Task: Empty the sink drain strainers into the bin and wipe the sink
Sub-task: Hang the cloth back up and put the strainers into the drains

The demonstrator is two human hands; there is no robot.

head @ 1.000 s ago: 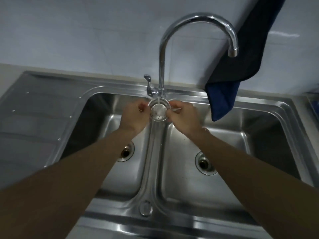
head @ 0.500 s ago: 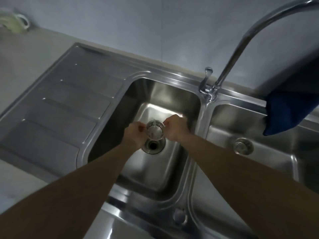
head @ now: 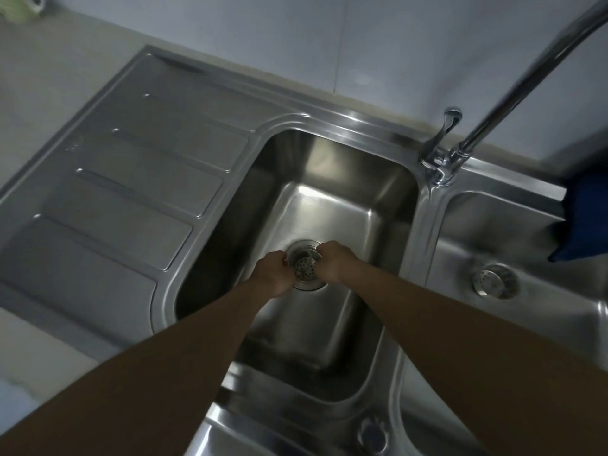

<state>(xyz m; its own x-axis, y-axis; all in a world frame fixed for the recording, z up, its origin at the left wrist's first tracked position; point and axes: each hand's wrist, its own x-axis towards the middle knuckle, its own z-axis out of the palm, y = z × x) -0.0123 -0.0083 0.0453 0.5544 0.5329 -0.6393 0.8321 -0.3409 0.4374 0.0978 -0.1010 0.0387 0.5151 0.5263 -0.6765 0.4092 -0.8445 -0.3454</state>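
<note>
A round perforated steel strainer (head: pixel 304 266) sits in the drain of the left basin (head: pixel 332 205) of a double stainless sink. My left hand (head: pixel 274 274) pinches its rim on the left side, and my right hand (head: pixel 332 263) pinches the rim on the right. A second strainer (head: pixel 493 280) sits in the drain of the right basin (head: pixel 513 232), with no hand near it. A dark blue cloth (head: pixel 582 222) hangs over the right basin's back edge.
A chrome gooseneck tap (head: pixel 513 93) with a lever (head: pixel 449 123) rises from the divider between the basins. A ribbed drainboard (head: pixel 131 179) lies to the left. A pale cup (head: pixel 19 8) stands at the far left corner of the counter.
Both hands carried the strainer from under the tap to the left basin and lowered it into the drain. The view swung left, and the right drain now holds a strainer.
</note>
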